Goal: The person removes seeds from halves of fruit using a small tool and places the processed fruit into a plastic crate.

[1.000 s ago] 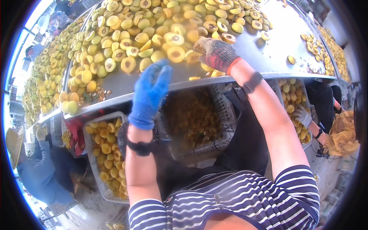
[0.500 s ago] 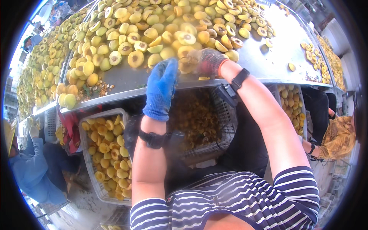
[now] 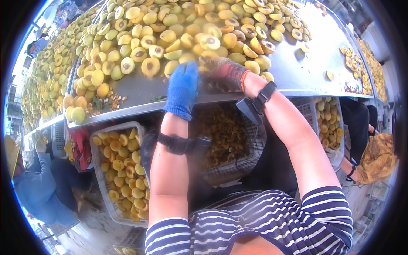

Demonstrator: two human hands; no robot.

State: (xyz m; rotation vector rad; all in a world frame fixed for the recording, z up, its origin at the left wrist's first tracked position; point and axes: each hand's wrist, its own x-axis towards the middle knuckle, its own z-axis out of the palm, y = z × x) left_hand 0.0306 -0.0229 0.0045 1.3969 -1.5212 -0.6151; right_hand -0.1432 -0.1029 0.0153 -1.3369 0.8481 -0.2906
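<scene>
My left hand (image 3: 182,87), in a blue knit glove, is closed at the front edge of the metal table; whatever its fingers hold is hidden. My right hand (image 3: 228,73), in a red and dark glove, reaches in beside it with its fingers pointing left. Those fingertips are blurred, so their grip does not show. Just beyond both hands lies a big heap of halved yellow peaches (image 3: 150,66), some with brown pits or hollows showing. A bare strip of the metal table (image 3: 138,88) runs along the front left.
Below the table edge stands a basket (image 3: 255,142) of brown scraps. Left of it is a white crate (image 3: 94,155) of peach halves, and another crate (image 3: 315,119) stands at right. A person in blue (image 3: 40,187) sits at left; another person's gloved hand (image 3: 334,158) shows at right.
My left hand has tilted and curled closer in at the table edge. My right hand has shifted slightly left; the peach half seen beside its fingers earlier no longer shows there.
</scene>
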